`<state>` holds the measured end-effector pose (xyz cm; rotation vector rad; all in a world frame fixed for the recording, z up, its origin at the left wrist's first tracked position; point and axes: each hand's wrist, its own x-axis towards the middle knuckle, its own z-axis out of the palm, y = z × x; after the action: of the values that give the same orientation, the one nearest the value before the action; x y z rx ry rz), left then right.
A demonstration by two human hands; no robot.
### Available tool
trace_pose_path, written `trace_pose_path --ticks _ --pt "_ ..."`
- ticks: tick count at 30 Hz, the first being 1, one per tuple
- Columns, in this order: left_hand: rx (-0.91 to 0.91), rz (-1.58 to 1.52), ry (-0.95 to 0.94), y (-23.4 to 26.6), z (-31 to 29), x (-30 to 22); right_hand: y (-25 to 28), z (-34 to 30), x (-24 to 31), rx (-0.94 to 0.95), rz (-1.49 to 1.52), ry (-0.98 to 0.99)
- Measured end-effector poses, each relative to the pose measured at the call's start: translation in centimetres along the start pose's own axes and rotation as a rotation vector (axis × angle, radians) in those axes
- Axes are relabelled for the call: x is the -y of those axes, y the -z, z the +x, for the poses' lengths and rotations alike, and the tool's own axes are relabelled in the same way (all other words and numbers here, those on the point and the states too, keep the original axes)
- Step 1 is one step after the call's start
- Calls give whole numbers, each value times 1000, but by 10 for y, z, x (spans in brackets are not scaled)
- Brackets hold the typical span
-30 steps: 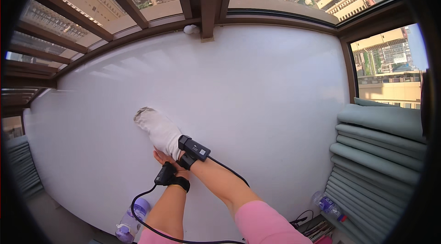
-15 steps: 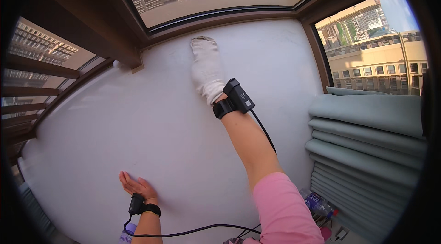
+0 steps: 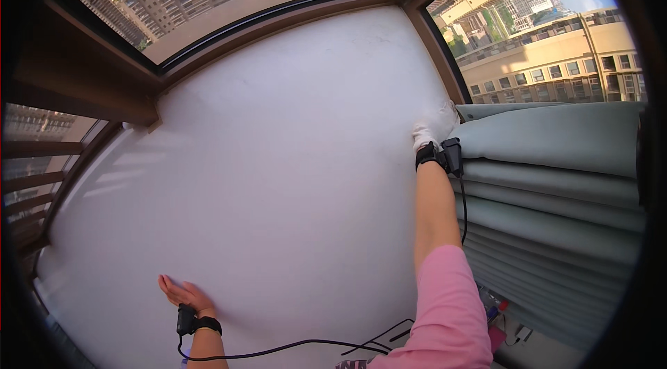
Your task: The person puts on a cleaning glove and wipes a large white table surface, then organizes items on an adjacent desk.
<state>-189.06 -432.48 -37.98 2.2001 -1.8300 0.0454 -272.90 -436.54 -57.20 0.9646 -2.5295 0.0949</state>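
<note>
Left hand (image 3: 186,292) seen against white sill (image 3: 292,181), fingers extended. Right hand (image 3: 438,122) covered by white cloth (image 3: 423,135) beside grey-green curtain (image 3: 549,134); its finger state cannot be told.

no legible txt, no readable nos., labels, brands or signs
</note>
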Motion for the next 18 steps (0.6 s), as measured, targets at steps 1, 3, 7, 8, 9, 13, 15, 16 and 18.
trace_pose_path --ticks 1,3,7,8,9,13,15,16,18 --pt "-2 43 -10 7 2 8 -18 -33 11 154 1 -10" --pt "-15 87 -60 0 -1 19 -33 -92 7 451 -56 -23" --pt "-23 49 -34 -7 2 3 34 -171 -66 969 -233 -107" --pt "20 18 -49 -13 0 -5 67 -185 -98 1085 -299 -149" --pt "7 48 -48 -15 -1 -1 96 -215 -95 1132 -306 -168" --pt "-41 139 -7 8 13 25 223 -267 19 1007 -786 162" --pt "-57 154 -4 14 17 37 314 -231 78 843 -1028 314" --pt "-39 121 -6 2 12 25 336 -244 45 665 -1166 573" --pt "-19 112 -5 -8 5 17 350 -255 35 837 -1132 490"
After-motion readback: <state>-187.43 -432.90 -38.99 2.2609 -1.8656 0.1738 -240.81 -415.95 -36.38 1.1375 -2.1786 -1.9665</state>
